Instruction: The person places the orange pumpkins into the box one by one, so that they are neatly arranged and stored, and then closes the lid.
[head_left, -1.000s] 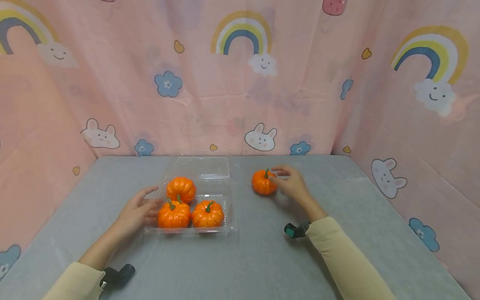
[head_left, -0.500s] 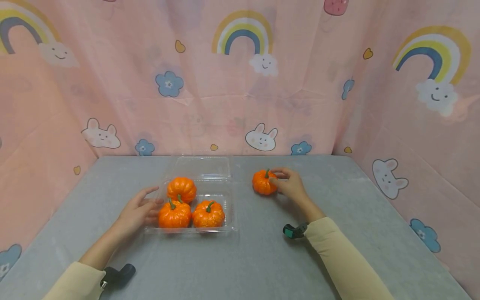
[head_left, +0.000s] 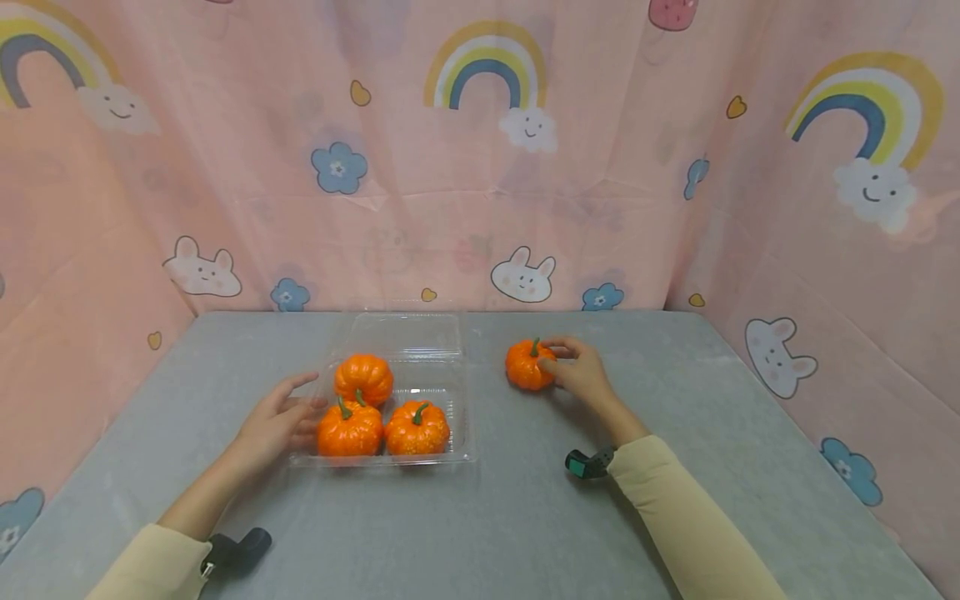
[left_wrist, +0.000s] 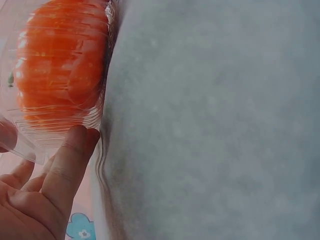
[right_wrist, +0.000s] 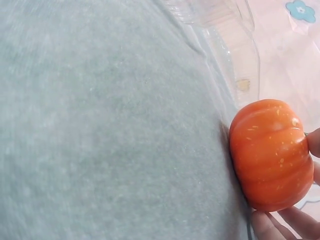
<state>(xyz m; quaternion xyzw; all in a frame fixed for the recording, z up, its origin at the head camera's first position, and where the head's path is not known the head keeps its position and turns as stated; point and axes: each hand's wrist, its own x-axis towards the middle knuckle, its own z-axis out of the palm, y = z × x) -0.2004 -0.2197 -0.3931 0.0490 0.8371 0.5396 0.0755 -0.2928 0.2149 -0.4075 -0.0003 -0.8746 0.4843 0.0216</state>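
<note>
At the right of the head view, a small orange pumpkin (head_left: 529, 365) with a green stem sits on the table. My right hand (head_left: 585, 371) grips its right side, thumb in front and fingers behind; the right wrist view shows fingertips against the pumpkin (right_wrist: 272, 155). Left of centre stands a clear plastic clamshell box (head_left: 459, 417), its lid (head_left: 405, 333) swung back. Inside sit three more orange pumpkins: one at the back (head_left: 363, 377), one front left (head_left: 348, 431), one front right (head_left: 417, 429). My left hand (head_left: 270, 425), fingers extended, touches the box's left wall (left_wrist: 60, 131).
The grey-covered table (head_left: 510, 525) runs back to a pink printed curtain (head_left: 480, 200), which also hangs at both sides. Dark wrist devices sit on the left wrist (head_left: 238, 552) and the right wrist (head_left: 588, 463).
My right hand has closed in slightly on the single pumpkin, thumb and fingers now against it. The left hand, the box and the pumpkins in it look unmoved.
</note>
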